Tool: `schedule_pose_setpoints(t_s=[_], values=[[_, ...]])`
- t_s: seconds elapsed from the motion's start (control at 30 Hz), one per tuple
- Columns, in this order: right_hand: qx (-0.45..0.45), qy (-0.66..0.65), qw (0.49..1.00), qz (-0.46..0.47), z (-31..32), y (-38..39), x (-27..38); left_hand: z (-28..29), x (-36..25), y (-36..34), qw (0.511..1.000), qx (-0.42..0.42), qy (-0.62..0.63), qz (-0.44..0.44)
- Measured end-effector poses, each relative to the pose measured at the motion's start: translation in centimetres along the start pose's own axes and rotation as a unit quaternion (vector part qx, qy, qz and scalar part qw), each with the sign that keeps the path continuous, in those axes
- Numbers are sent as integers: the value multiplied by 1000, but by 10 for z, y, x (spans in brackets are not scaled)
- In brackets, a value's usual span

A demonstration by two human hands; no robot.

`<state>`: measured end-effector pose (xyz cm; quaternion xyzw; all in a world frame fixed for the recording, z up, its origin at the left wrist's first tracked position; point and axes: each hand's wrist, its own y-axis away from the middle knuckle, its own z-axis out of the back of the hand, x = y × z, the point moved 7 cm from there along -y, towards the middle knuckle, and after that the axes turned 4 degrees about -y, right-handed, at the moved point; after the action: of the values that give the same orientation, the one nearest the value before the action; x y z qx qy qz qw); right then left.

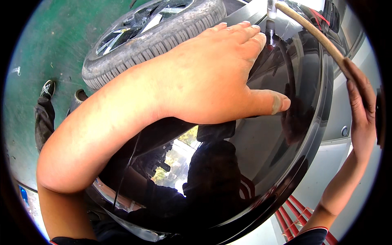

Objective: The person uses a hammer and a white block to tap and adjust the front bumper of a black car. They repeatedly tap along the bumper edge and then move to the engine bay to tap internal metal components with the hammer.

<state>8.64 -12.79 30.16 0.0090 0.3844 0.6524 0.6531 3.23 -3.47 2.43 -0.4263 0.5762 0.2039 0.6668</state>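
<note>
My left hand lies flat, fingers together and thumb out, on a glossy black curved car body panel that fills the middle of the view. My right hand at the right edge grips the end of a long wooden stick that runs up and left toward the panel's top edge. The panel's shine mirrors a dark figure and trees.
A car wheel with a worn tyre and silver rim stands just beyond the panel at the upper left, on a green floor. My shoe shows at the left. Red bars and light grey surfaces lie at the lower right.
</note>
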Motion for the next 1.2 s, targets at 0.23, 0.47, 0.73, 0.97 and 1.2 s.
schedule_pose_setpoints(t_s=[0.23, 0.47, 0.73, 0.97, 1.2], values=[[-12, 24, 1000, 9, -2, 2, -9, 1, 0, -1, 1000, 6, 0, 7], [-20, -2, 1000, 23, 4, 0, -9, 2, 0, 0, 1000, 7, 1, 10], [-59, -8, 998, -1, 9, 4, -13, 2, 0, -1, 1000, 6, -3, 5], [-54, 82, 995, 26, 12, 11, -12, 2, 1, -2, 1000, 11, 0, -1], [-91, 86, 992, 23, 23, 21, -11, 3, 2, 0, 1000, 22, 7, 17]])
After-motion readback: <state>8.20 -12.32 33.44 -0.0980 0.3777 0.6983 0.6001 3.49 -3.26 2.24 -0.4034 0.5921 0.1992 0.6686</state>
